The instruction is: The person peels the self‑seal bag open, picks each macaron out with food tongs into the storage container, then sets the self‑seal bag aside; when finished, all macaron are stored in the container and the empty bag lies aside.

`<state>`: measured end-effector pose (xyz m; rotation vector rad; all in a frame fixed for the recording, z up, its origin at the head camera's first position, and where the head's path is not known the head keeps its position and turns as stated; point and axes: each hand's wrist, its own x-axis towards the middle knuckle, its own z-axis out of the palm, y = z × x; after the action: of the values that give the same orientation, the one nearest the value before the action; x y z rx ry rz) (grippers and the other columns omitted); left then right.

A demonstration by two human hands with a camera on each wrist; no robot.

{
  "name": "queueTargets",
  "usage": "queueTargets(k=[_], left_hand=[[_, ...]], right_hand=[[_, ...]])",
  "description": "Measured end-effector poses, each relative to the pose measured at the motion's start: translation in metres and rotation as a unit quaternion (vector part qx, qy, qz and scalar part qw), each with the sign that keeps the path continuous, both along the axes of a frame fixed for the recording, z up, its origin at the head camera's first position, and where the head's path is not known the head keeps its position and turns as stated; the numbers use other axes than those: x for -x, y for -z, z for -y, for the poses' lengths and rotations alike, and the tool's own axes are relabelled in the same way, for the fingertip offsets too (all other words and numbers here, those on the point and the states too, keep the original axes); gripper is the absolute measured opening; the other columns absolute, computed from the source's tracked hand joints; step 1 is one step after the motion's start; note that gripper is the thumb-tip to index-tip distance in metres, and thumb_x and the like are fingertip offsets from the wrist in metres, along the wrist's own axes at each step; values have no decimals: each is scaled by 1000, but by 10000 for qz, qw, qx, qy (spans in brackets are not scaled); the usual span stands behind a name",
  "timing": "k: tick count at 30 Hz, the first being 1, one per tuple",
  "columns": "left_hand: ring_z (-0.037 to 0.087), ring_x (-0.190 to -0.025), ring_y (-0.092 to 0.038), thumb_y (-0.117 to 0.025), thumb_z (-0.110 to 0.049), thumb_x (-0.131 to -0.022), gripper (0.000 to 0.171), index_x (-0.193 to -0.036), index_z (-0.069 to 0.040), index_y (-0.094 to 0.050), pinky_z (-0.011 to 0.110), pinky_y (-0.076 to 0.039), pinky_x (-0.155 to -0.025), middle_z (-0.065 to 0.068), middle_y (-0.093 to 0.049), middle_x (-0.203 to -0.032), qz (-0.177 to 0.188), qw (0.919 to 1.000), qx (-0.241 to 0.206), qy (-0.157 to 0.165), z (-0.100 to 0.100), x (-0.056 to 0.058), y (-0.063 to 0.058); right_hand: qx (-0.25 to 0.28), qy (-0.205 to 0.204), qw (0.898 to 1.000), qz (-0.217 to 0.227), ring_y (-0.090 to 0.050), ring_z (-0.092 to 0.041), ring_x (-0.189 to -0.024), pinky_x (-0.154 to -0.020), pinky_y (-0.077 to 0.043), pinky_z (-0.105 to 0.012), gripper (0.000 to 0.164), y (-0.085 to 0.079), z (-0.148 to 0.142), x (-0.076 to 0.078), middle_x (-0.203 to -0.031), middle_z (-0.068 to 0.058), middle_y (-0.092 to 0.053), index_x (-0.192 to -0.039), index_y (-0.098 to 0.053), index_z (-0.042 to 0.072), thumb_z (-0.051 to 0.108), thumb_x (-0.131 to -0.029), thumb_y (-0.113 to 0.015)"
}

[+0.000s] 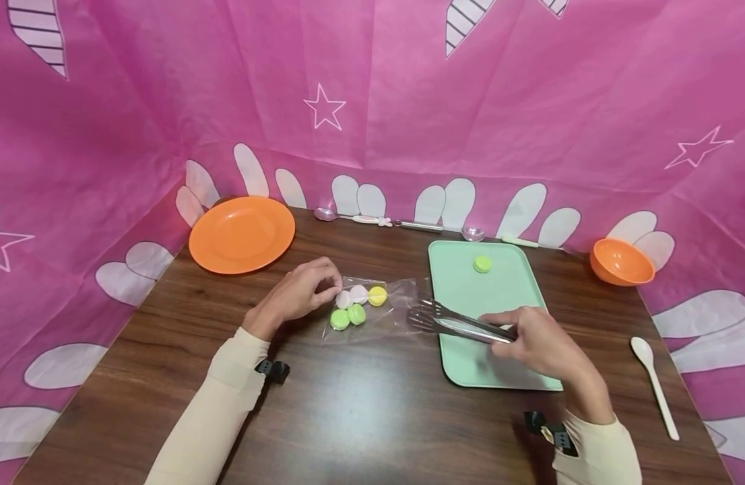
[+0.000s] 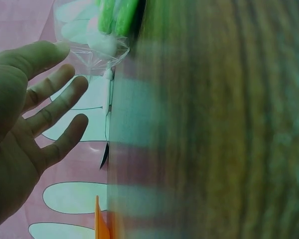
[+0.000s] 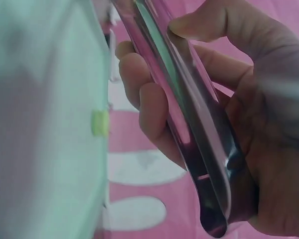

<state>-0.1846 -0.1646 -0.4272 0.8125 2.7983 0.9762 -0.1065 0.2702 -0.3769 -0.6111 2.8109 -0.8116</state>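
No text, label, brand, number or sign can be read in any view.

Right hand (image 3: 269, 134) grips metal tongs (image 3: 194, 112), fingers (image 3: 152, 109) curled around handle. Pale green tray (image 3: 50, 124) blurred; small yellow-green piece (image 3: 100, 123) at tray's far edge. Pink backdrop (image 3: 127, 137) with white ovals (image 3: 135, 213) behind.

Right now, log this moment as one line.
left hand: at clear bag holding macarons | right hand: holds tongs, tips at bag's right end | green tray: one green macaron
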Motion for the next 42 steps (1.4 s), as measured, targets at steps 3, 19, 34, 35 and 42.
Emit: queueTargets(k=[3,19,34,35,42], left_hand=[[19,-103,-64,-74,-17,-102,5,-105,-13,-75,43,-57,-98,1,-67,-113,23,10000,-28,21,1,-1,1],[18,-102,-64,-74,-19,-103,4,-103,-15,-75,42,-58,-97,1,-67,-113,-65,9999,-88,98,0,-1,2],[21,-108,-65,-73,-15,-103,4,-102,-17,-76,45,-57,-100,2,-67,-118,-148,9997,-140,-126,0,0,3],[20,-108,-65,-73,-15,-103,4,-102,-17,-76,45,-57,-100,2,-67,-118,-143,9997,-142,-114,0,0,3],[20,-109,-64,-73,-15,-103,3,-105,-14,-76,45,-57,-102,2,-67,-119,-153,9997,-179,46,-2,0,1]], right_hand=[[24,-88,10000,14,-43,0,-63,-54,-37,-22,43,8,13,5,-72,9,-62,-123,-79,7,4,-80,-83],[190,-59,9995,-234,-49,-4,-68,-57,-40,-23,44,14,16,4,-86,5,-70,-124,-79,9,3,-80,-82],[631,-345,9941,-814,-65,-5,-77,-65,-54,-23,54,46,39,17,-103,-11,-76,-133,-72,2,0,-80,-82],[606,-313,9943,-822,-65,-5,-76,-65,-53,-23,53,46,39,17,-101,-10,-77,-133,-72,2,0,-80,-81],[410,30,9946,-951,-56,-6,-69,-59,-44,-22,48,52,50,18,-97,-8,-76,-128,-76,4,1,-80,-78]])
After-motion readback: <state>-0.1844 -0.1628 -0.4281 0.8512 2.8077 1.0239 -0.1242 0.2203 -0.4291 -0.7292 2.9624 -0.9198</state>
